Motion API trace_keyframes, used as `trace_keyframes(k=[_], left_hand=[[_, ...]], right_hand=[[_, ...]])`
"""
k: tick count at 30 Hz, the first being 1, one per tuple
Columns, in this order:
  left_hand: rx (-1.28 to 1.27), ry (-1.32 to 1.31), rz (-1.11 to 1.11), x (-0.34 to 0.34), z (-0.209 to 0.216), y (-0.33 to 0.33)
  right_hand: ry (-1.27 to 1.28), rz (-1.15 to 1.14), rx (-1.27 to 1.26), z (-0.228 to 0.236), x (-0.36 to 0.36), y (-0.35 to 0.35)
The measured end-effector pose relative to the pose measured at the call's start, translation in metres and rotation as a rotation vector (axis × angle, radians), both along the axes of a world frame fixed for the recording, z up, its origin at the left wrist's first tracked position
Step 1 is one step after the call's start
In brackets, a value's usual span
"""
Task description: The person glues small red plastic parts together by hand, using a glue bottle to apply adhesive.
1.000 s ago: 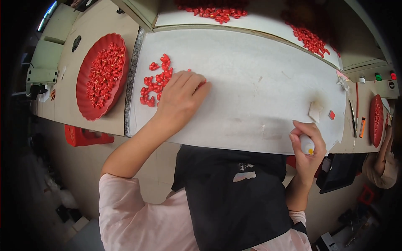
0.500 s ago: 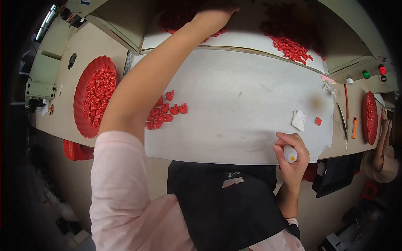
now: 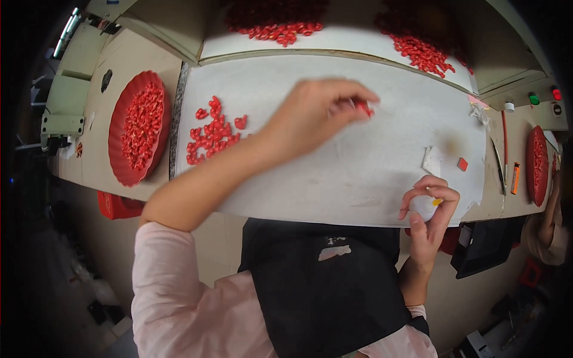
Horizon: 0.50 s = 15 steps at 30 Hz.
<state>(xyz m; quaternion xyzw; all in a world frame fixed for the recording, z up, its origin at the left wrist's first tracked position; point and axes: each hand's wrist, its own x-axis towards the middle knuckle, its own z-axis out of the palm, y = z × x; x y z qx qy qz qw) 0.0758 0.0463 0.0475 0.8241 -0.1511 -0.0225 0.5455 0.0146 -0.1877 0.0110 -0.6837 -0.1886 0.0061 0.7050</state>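
Over the middle of the white sheet, my left hand pinches a small glossy red piece between thumb and fingers. Motion blurs the hand, and the fingers partly cover the piece. A loose group of similar red pieces lies on the sheet to the left, beside my left forearm. At the sheet's near right edge, my right hand is wrapped round a small white squeeze bottle whose yellow tip points up to the right.
A red fluted tray full of red pieces stands left. Ahead, an open-fronted cabinet holds red heaps. To the right lie a crumpled white scrap, a red square, a brush, an orange tube and another red tray.
My left hand has come back from inside the cabinet to above the sheet, now with a red piece. My right hand has turned the bottle, showing its yellow tip sideways. The view has shifted slightly.
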Motion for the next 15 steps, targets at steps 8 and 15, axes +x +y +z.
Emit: trace_keyframes(k=[8, 15], left_hand=[[-0.89, 0.476, 0.015, -0.084, -0.042, -0.041], [-1.147, 0.531, 0.072, -0.089, -0.044, -0.043]], right_hand=[[0.183, 0.107, 0.247, 0.015, -0.022, 0.035], [0.18, 0.01, 0.197, 0.018, -0.03, 0.036]])
